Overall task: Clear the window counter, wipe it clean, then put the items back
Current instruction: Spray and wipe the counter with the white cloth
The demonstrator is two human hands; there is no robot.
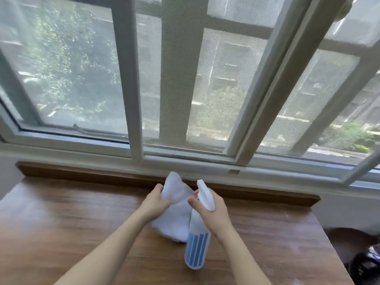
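Note:
A wooden window counter (pixel 61 219) runs below the window. My left hand (pixel 155 204) grips a white cloth (pixel 176 202) and holds it up above the counter's middle. My right hand (pixel 213 210) is closed around the neck of a white spray bottle (pixel 197 245) with a blue striped label. The bottle's white nozzle points toward the cloth, and its base tilts down toward me. A finger rests by the trigger. Both forearms reach in from the bottom edge.
A raised wooden ledge (pixel 82 171) lines the counter's far edge under the white window frame (pixel 131 99). Mesh screens cover the middle and right panes. The counter's right edge drops off near dark objects (pixel 366 262) on the floor.

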